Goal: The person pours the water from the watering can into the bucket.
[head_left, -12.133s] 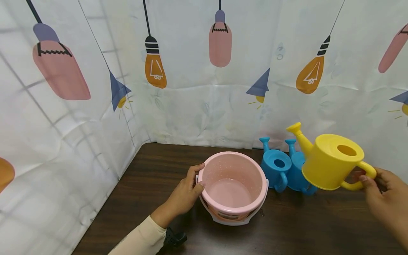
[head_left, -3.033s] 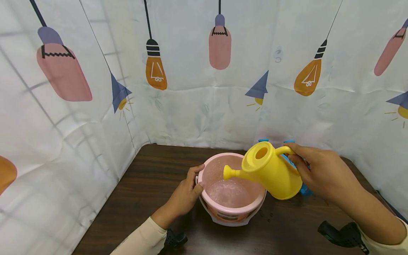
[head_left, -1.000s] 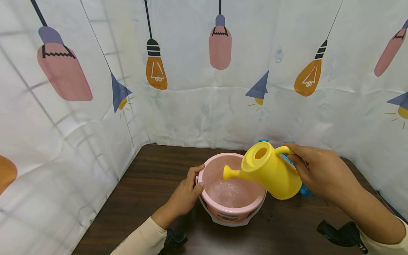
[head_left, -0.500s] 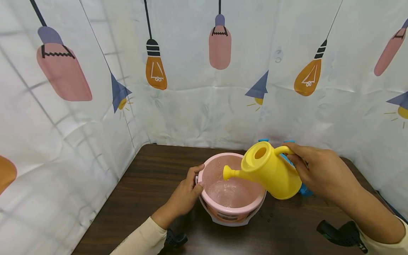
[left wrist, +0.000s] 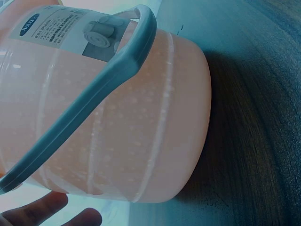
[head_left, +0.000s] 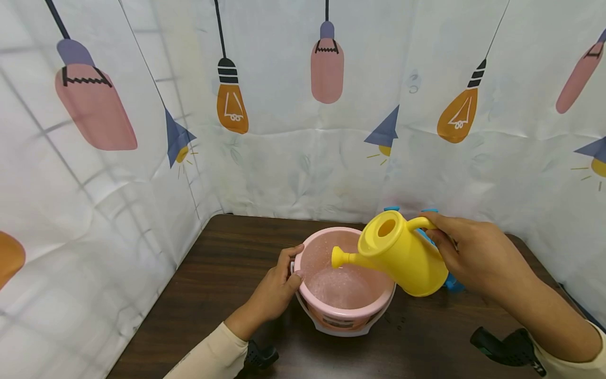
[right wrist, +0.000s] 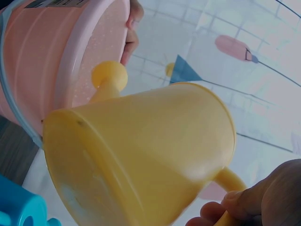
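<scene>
A pink bucket (head_left: 347, 311) with its handle hanging down stands on the table, water in its bottom. My left hand (head_left: 272, 292) holds its left rim, thumb on the near side and fingers around the outer edge. My right hand (head_left: 478, 252) grips the handle of a yellow watering can (head_left: 416, 263), tilted so its spout head (head_left: 337, 257) hangs over the bucket's inside. The water below the spout is rippled. In the right wrist view the can (right wrist: 150, 146) covers part of the bucket (right wrist: 42, 61); the left wrist view shows the bucket's side (left wrist: 131, 127) close up.
Two blue watering cans, mostly hidden behind the yellow one, stand at the back right; one shows in the right wrist view as a blue can (right wrist: 21, 205). A printed curtain (head_left: 284, 173) lines the back and left of the dark wooden table (head_left: 227, 263).
Since the oldest frame, my right hand has brought the yellow watering can left and tipped it over the bucket. Over the last three seconds both hands stay put; only the water's ripples vary.
</scene>
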`<state>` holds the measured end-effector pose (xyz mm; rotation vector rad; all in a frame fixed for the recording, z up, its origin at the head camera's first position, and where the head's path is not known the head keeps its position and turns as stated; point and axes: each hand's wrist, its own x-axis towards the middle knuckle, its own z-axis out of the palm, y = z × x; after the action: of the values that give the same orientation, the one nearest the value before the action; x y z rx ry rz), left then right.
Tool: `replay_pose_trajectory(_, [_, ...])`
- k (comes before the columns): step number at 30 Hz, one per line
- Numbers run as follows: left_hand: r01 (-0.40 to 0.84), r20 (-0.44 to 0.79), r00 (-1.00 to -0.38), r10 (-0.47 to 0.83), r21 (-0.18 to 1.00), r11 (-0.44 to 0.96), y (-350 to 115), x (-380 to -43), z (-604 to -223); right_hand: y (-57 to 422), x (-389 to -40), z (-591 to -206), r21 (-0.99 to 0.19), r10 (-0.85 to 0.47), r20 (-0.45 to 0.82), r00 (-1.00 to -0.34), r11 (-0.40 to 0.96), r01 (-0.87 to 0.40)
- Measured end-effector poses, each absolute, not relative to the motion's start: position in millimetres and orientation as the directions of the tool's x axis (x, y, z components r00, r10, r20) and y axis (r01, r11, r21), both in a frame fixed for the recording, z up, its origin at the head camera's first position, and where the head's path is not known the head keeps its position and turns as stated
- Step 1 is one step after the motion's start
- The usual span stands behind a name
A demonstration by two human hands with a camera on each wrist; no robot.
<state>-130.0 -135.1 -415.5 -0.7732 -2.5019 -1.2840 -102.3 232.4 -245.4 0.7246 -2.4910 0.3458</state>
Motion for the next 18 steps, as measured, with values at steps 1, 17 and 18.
replay_pose_trajectory(1, [0.548,0.423,-0.836,0.350,0.686,0.479,-135.1,-130.1,-415.6,232.4,-102.3,-245.3,-0.096,-0.426,0.545,-0.723,0.824,-0.558])
replay_pose_trajectory(17, [0.549,0.426,-0.835,0.348,0.687,0.476,-134.7,-130.0,-415.9,232.0,-102.3,-245.3,-0.106,-0.422,0.525,-0.739,0.829,-0.549])
replay_pose_trajectory(18, [0.549,0.426,-0.835,0.347,0.687,0.477,-134.7,-130.0,-415.9,231.9,-102.5,-245.4,-0.107,-0.421,0.524,-0.740,0.829,-0.548])
